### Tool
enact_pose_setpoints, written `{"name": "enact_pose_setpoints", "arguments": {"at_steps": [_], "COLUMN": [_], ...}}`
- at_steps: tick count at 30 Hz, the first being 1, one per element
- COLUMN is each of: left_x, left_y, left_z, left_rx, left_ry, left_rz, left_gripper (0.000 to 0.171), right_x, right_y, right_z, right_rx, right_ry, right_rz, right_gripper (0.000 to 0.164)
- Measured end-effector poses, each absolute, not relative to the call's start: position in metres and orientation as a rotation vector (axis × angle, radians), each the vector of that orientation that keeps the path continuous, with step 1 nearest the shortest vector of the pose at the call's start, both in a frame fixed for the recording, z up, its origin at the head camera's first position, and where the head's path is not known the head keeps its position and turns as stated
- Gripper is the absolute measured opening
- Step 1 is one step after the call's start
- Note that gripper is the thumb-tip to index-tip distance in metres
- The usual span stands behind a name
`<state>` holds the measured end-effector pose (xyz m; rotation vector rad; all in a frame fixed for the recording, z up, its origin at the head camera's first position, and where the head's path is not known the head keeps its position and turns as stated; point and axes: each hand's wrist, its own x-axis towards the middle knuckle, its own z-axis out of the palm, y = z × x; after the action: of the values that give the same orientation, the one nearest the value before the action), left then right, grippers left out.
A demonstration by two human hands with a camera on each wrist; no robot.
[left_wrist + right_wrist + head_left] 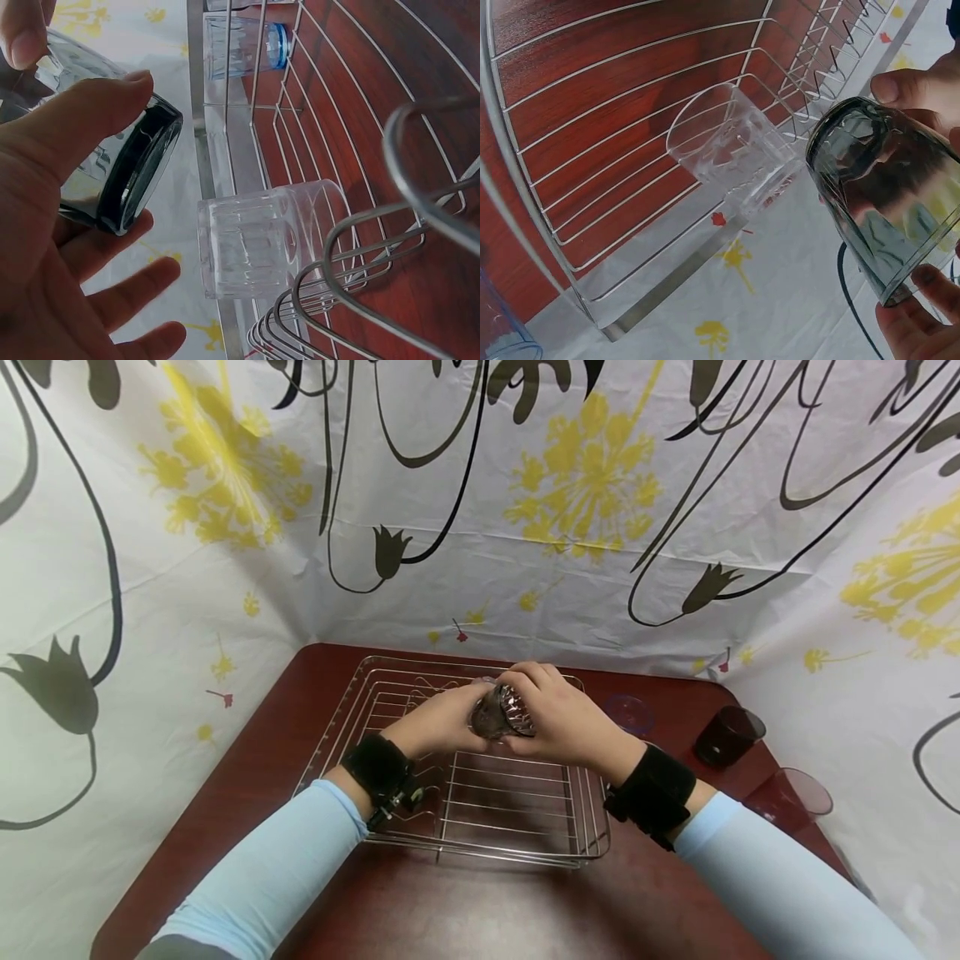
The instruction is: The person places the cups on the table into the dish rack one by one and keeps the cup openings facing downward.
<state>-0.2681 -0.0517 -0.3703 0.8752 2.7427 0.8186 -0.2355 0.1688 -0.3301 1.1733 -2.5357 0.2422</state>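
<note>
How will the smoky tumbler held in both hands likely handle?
The smoky tumbler is probably stiff: no dent shows where the left hand and right hand grip it. It may be heavier at one end, given the thick dark band. Its glossy surface could slip.

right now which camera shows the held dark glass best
The right wrist view: the dark glass shows large there, with fingers only at its edges. The left wrist view shows its thick dark end, but a thumb crosses its side. The head view shows it small, partly covered by the left grip and the right grip.
</note>
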Motion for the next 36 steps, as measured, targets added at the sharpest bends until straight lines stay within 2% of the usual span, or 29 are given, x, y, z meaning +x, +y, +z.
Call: {"name": "enact_pose_setpoints", "arguments": {"at_steps": [25, 36], "left_x": [-0.266, -0.267], "left_y": [-0.053, -0.054], "left_z": [-0.374, -0.362], "left_rx": [0.867, 0.868], "left_ry": [2.732, 2.762], "left_rz": [0.797, 0.798], "left_gripper": [0.079, 0.082], "right_x": [-0.238, -0.24], "right_y": [0.176, 0.184], "right_z": [-0.341, -0.337], "right_rx": [1.18, 1.134], "right_ry": [-2.571, -2.558], "right_rz": [0.273, 0.178], "right_gripper": [0.079, 0.09]}}
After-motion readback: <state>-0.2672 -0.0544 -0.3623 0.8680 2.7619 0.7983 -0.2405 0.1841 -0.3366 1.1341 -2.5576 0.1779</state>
